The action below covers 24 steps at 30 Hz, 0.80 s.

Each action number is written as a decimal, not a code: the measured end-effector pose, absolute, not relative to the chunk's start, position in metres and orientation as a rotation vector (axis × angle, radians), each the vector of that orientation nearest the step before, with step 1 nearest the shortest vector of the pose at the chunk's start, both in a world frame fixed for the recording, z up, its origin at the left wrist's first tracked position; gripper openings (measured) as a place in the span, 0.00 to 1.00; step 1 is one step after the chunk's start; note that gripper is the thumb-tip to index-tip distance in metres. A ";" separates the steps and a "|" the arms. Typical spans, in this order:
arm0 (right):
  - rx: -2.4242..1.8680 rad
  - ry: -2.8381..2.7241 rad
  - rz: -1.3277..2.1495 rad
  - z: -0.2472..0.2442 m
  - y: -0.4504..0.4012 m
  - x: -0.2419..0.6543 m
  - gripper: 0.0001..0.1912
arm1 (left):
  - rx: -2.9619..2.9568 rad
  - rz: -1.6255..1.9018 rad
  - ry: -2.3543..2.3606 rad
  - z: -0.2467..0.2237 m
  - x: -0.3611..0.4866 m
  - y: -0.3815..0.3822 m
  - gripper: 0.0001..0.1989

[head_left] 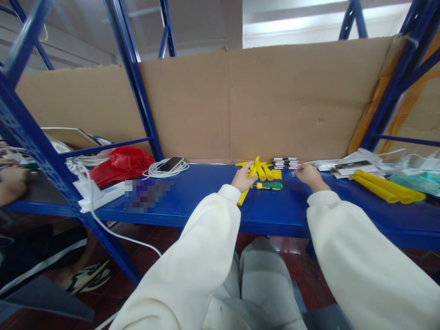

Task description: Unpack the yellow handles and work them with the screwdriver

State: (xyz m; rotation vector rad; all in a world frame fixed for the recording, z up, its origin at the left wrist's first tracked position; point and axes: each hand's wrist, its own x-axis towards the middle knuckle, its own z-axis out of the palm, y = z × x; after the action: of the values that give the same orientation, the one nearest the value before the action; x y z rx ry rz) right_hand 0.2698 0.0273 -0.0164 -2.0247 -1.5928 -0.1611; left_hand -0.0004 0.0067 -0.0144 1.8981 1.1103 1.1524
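Note:
My left hand (243, 177) is closed around a yellow plastic piece (243, 197), whose lower end sticks out below the hand. Just to its right lie several more yellow plastic pieces (266, 173) on the blue shelf table (213, 188). In front of them rests a green and yellow screwdriver (271, 185), lying flat. My right hand (309, 176) is above the table, its fingers pinched together; whatever they hold is too small to make out. Near those fingertips sits a stack of small white and black packets (286, 163).
Large yellow tubes (388, 186) and plastic bags (415, 176) lie at the right. To the left are a phone (171, 163) on a coiled white cable (151, 172), a red bag (120, 165) and a power strip (106, 196). Cardboard (295, 101) stands behind; another person's hand (13, 176) shows far left.

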 end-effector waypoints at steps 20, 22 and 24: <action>-2.404 -1.680 -0.243 -0.022 0.017 0.263 0.21 | 1.923 1.130 1.144 -0.013 -0.002 0.005 0.30; -2.411 -1.685 -0.236 -0.022 0.017 0.262 0.21 | 1.933 1.124 1.132 -0.014 -0.002 0.005 0.30; -2.414 -1.681 -0.230 -0.022 0.018 0.262 0.21 | 1.941 1.117 1.119 -0.014 -0.003 0.005 0.30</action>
State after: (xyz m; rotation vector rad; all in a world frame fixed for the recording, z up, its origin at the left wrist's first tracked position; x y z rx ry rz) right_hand 0.2625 0.0176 -0.0223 -2.4144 -1.6813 -0.2301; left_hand -0.0028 0.0048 -0.0139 1.9414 1.1195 1.1171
